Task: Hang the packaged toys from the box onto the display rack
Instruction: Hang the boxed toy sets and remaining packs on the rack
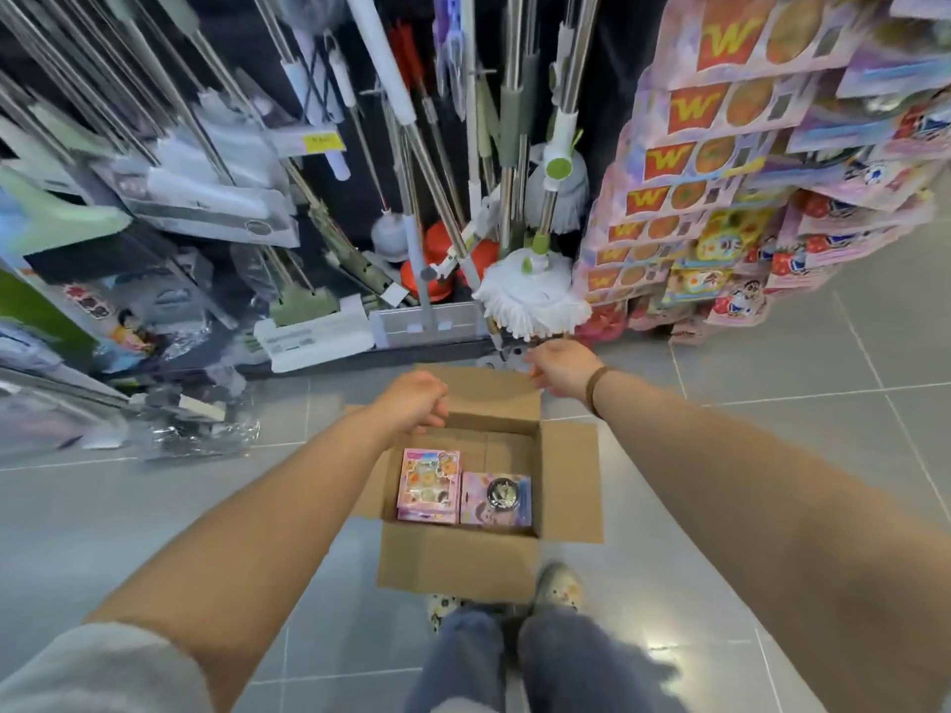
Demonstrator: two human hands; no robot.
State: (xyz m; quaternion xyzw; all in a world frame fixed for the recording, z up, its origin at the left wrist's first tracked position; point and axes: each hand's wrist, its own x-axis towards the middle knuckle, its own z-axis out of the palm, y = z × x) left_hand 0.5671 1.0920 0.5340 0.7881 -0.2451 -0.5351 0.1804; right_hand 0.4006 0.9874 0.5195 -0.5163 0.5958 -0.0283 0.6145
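So: our left hand [414, 403] hangs loosely curled over the far-left edge of the box, nothing visible in it. Our right hand [563, 373] is motion-blurred but looks relaxed and empty above the far flap, with a dark band [597, 388] on the wrist. Below sits the cardboard box [463, 563], plain brown corrugate, flaps out, on smooth grey floor tiles [772, 455]. Inside are 2 stacks of packaged toys [429, 486]: flat glossy pink cards, 1 carrying a round dark item. Half the box bottom is bare. To the right, the display rack [720, 198] is dense with similar cards. We judge it mostly done, with 2 stacks left.
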